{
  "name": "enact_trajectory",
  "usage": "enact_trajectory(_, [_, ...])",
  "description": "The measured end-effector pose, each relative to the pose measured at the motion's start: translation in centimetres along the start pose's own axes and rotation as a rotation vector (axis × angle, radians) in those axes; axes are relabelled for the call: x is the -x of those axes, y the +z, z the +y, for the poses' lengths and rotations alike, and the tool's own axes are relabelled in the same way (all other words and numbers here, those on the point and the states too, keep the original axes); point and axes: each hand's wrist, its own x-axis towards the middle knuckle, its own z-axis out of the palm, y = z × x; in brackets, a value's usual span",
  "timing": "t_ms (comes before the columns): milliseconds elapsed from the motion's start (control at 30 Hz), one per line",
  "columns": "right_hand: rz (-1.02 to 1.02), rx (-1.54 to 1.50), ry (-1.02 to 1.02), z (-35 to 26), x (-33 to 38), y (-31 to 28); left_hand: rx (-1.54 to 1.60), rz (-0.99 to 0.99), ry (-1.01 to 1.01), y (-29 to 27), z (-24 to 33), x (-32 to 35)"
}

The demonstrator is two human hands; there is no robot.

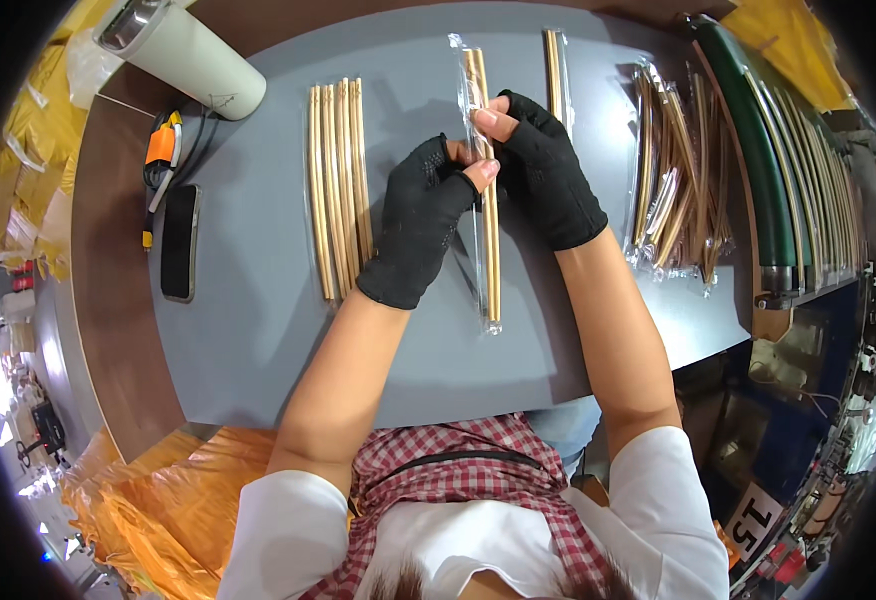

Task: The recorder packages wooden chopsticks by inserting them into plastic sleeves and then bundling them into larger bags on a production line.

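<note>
From the head view, both hands meet over the middle of a grey table (258,330). The left hand (420,215), in a black fingerless glove, pinches a clear sleeve of chopsticks (488,250) from its left side, its bare fingertips closed on the plastic. The right hand (548,175), gloved the same way, closes on the same sleeve from the right and a little higher up, thumb and fingers pressed together around it. The sleeve runs lengthwise away from the person, its lower end near the table's front half and its upper end reaching past the hands; whether it lies on the table or is lifted slightly off it is hard to tell.

Just left of the left hand lies a row of bare chopsticks (338,190), side by side. Beyond the right hand sits another thin packed pair (555,70). Well to the right is a heap of packed chopsticks (673,180), next to a green roller (753,140). At far left lie a black phone (179,243), an orange tool (161,150) and a white tumbler (193,55).
</note>
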Motion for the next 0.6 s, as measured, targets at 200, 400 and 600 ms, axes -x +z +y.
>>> enact_trajectory(200, [0.048, 0.051, 0.025, -0.2, 0.2, 0.6, 0.006, 0.009, 0.031, 0.1, 0.2, 0.0])
enact_trajectory(400, [0.056, 0.055, 0.016, 0.0, 0.5, 0.7, 0.055, 0.03, -0.065, 0.4, 0.4, 0.1])
enact_trajectory(600, [0.014, -0.107, 0.076, -0.7, 0.5, 0.5, 0.038, -0.015, -0.05, -0.2, 0.3, 0.1])
